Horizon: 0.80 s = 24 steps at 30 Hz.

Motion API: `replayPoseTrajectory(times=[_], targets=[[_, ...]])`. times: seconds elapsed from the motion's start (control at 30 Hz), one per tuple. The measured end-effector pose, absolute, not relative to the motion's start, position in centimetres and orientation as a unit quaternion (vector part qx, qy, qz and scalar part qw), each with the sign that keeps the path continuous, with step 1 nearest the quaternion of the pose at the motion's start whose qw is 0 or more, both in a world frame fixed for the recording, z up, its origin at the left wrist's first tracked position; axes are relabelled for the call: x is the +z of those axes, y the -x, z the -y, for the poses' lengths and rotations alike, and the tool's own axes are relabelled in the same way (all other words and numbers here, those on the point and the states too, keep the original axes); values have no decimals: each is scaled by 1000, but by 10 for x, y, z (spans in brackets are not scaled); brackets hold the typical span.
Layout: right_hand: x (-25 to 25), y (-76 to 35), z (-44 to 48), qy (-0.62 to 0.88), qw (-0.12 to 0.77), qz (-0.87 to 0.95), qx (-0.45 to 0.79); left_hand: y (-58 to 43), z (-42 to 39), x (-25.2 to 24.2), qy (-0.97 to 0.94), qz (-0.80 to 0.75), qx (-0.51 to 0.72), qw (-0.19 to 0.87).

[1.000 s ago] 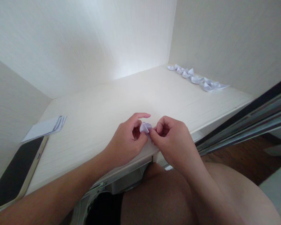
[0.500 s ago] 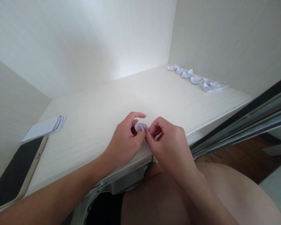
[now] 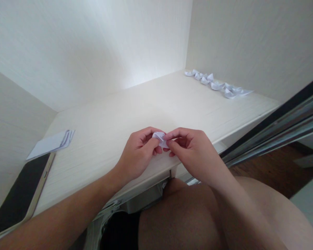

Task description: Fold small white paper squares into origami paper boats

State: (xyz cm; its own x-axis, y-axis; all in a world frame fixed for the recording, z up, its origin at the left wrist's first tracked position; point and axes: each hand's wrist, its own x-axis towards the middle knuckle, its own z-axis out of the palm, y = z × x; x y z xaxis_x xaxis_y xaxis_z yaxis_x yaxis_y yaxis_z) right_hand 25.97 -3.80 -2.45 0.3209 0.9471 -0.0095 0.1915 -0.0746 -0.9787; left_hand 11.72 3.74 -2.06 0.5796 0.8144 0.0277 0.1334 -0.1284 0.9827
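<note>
A small folded piece of white paper (image 3: 160, 138) is held between both hands, just above the front edge of the white desk (image 3: 106, 121). My left hand (image 3: 138, 151) pinches its left side, thumb on top and fingers behind. On the right side, my right hand (image 3: 191, 146) grips the paper with thumb and index finger. The fingertips cover part of the folds.
Several small folded paper boats (image 3: 216, 85) stand in a row along the right wall. A stack of white paper sheets (image 3: 50, 143) lies at left, beside a dark-screened phone (image 3: 21, 191). A black-edged sliding-door frame (image 3: 273, 121) runs along the right.
My right hand has shifted its hold from the paper's lower corner to its right side. My left index finger has come down behind the paper, which now shows a broader face.
</note>
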Motion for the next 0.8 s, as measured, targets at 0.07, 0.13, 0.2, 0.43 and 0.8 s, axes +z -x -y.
replayPoseTrajectory(times=[0.07,0.13,0.2,0.43,0.8], targets=[[-23,-261,38,632,490,469,376,-117,-38,-21,-691,-348,299,559],[-22,-262,39,630,477,484,375,-117,-38,-23,-691,-352,295,558],[-22,-261,38,642,471,491,355,-117,-38,-24,-692,-353,290,560],[-26,-261,36,651,454,535,289,-116,-36,-25,-713,-357,291,528],[-25,-257,37,660,461,529,268,-115,-38,-26,-708,-342,281,550]])
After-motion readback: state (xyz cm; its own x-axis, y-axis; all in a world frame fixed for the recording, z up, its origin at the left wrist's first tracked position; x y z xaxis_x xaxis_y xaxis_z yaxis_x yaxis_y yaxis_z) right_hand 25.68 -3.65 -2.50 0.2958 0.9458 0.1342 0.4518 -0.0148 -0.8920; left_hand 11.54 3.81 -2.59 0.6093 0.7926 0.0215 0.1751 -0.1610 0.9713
